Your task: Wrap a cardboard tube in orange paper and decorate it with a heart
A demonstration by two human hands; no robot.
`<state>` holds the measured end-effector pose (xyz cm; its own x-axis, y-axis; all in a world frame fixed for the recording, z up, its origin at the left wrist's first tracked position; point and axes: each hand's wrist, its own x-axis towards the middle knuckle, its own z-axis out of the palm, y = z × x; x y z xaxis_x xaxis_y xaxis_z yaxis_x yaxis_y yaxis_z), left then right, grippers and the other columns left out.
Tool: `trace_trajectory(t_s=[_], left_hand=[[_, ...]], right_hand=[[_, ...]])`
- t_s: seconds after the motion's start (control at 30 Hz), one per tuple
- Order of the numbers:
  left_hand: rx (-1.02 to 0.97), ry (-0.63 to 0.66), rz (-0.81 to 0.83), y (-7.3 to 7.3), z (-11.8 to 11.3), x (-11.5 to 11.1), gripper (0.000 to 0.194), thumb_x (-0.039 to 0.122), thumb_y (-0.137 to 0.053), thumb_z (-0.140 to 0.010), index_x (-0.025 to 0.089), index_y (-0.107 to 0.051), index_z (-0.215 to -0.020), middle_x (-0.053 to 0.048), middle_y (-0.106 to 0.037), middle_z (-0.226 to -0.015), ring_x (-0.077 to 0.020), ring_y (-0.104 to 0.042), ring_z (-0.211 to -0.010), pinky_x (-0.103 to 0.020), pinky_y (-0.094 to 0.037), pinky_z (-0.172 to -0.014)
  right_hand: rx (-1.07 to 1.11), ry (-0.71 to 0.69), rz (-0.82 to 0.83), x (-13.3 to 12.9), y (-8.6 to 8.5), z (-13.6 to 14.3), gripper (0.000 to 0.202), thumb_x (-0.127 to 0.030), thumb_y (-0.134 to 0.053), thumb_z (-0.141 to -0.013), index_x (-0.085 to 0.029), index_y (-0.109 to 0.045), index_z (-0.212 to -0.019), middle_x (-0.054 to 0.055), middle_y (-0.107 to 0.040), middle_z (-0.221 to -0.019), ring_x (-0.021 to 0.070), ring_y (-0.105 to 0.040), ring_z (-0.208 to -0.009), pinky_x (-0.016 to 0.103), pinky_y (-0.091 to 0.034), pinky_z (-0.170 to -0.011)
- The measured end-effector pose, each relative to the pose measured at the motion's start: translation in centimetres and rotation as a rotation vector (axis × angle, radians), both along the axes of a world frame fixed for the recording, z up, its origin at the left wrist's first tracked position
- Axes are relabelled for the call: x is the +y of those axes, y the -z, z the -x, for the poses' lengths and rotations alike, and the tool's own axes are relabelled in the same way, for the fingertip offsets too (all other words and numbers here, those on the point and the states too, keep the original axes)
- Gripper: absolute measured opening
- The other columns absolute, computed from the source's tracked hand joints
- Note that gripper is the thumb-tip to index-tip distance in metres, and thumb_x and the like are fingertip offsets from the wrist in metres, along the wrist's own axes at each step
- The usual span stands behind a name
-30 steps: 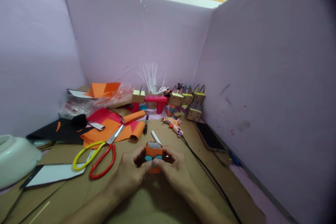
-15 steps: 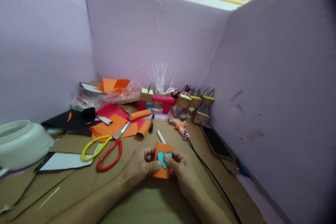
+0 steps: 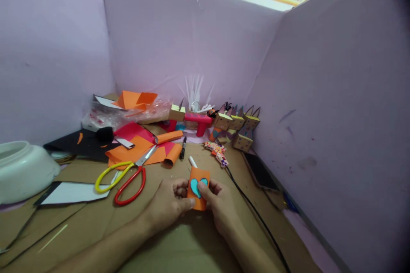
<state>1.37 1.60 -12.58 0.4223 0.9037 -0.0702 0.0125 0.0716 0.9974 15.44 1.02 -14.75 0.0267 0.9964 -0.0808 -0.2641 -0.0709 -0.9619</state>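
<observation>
Both hands hold an orange paper piece [image 3: 199, 173] above the cardboard, near the middle of the view. A turquoise heart [image 3: 195, 188] lies on its front face. My left hand [image 3: 174, 201] grips the left edge, with the thumb at the lower left of the paper and the other fingers curled behind. My right hand [image 3: 218, 198] grips the right edge, its thumb pressed on the heart and covering part of it. A white pen-like stick [image 3: 192, 161] lies just beyond the paper.
Scissors [image 3: 140, 163] with yellow and red handles lie open at left, near orange sheets [image 3: 128, 148] and a white pot [image 3: 27, 172]. A patterned glue gun [image 3: 218, 152] with a black cable, a phone [image 3: 260, 170] and cardboard animal heads [image 3: 242, 141] are at right.
My left thumb has slid down the paper, off the heart, leaving more of its left side showing. The view has shifted slightly. The right thumb stays on the heart.
</observation>
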Motion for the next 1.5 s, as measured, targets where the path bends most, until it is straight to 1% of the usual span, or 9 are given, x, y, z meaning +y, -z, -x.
trace_trajectory(t_s=[0.4,0.73,0.9,1.0,1.07,1.17,1.23,1.37,1.5], left_hand=[[0.032,-0.038,0.052,0.2,-0.3,-0.3,0.045,0.036,-0.068,-0.062,0.011,-0.056,-0.097,0.001,-0.059,-0.060,-0.0070,-0.046,-0.040,-0.018,-0.039,-0.037],[0.192,-0.121,-0.113,-0.5,0.1,0.4,0.030,0.042,-0.061,-0.066,0.013,-0.055,-0.068,0.004,-0.045,-0.052,-0.0076,-0.039,-0.046,-0.019,-0.030,-0.043],[0.118,-0.048,-0.128,-0.7,0.0,0.2,0.024,0.037,-0.061,-0.066,0.014,-0.059,-0.072,0.001,-0.054,-0.061,-0.0119,-0.048,-0.056,-0.022,-0.038,-0.053],[0.226,0.032,-0.194,-1.0,0.5,0.4,0.028,0.034,-0.059,-0.068,0.014,-0.063,-0.086,-0.002,-0.062,-0.072,-0.0153,-0.054,-0.064,-0.024,-0.042,-0.059],[0.413,-0.008,-0.292,-1.7,1.3,1.3,0.034,0.035,-0.057,-0.070,0.014,-0.063,-0.096,-0.003,-0.064,-0.075,-0.0154,-0.054,-0.061,-0.024,-0.042,-0.057],[0.781,-0.333,-0.468,-3.3,2.5,4.2,0.034,0.038,-0.052,-0.072,0.017,-0.063,-0.097,-0.006,-0.067,-0.083,-0.0210,-0.060,-0.073,-0.027,-0.043,-0.065],[0.894,-0.450,-0.480,-4.1,2.9,6.8,0.039,0.042,-0.051,-0.071,0.017,-0.062,-0.099,-0.013,-0.067,-0.092,-0.0311,-0.059,-0.087,-0.035,-0.041,-0.070],[0.964,-0.475,-0.410,-3.7,2.1,10.6,0.036,0.046,-0.063,-0.058,0.014,-0.065,-0.075,-0.021,-0.067,-0.082,-0.0443,-0.058,-0.087,-0.045,-0.037,-0.070],[0.856,-0.462,-0.349,-2.0,1.9,11.8,0.019,0.031,-0.068,-0.050,0.017,-0.060,-0.058,-0.019,-0.066,-0.071,-0.0443,-0.058,-0.083,-0.045,-0.036,-0.068]], right_hand=[[0.000,0.068,-0.022,-0.2,-0.1,1.0,0.037,-0.048,-0.069,-0.063,-0.013,-0.061,-0.071,0.000,-0.057,-0.062,0.0139,-0.051,-0.060,0.024,-0.041,-0.057],[-0.035,0.065,-0.048,-0.1,0.0,0.9,0.030,-0.041,-0.073,-0.058,-0.014,-0.062,-0.064,-0.001,-0.058,-0.058,0.0106,-0.048,-0.054,0.023,-0.039,-0.055],[-0.053,0.015,-0.073,-0.3,-0.4,0.9,0.034,-0.041,-0.074,-0.056,-0.013,-0.067,-0.073,0.002,-0.063,-0.065,0.0128,-0.053,-0.059,0.024,-0.043,-0.060],[-0.119,-0.005,-0.096,-0.2,-0.9,0.5,0.040,-0.044,-0.073,-0.057,-0.012,-0.069,-0.081,0.003,-0.064,-0.067,0.0145,-0.054,-0.061,0.026,-0.045,-0.061],[-0.177,0.047,-0.114,0.4,-1.0,-0.4,0.040,-0.044,-0.071,-0.058,-0.012,-0.069,-0.082,0.002,-0.063,-0.066,0.0145,-0.054,-0.060,0.026,-0.045,-0.060],[-0.240,0.206,-0.121,2.4,-0.8,-2.3,0.036,-0.040,-0.070,-0.060,-0.013,-0.067,-0.083,0.001,-0.062,-0.067,0.0146,-0.053,-0.061,0.025,-0.043,-0.059],[-0.277,0.284,-0.109,3.9,-0.4,-3.4,0.037,-0.035,-0.068,-0.060,-0.014,-0.066,-0.090,0.001,-0.063,-0.071,0.0156,-0.053,-0.063,0.025,-0.043,-0.059],[-0.330,0.309,-0.065,5.7,0.0,-4.3,0.048,-0.015,-0.063,-0.053,-0.015,-0.065,-0.101,0.001,-0.065,-0.073,0.0162,-0.055,-0.063,0.026,-0.043,-0.058],[-0.351,0.234,0.008,5.8,-0.2,-4.3,0.055,-0.004,-0.057,-0.048,-0.014,-0.065,-0.101,0.001,-0.067,-0.065,0.0171,-0.059,-0.056,0.025,-0.043,-0.049]])
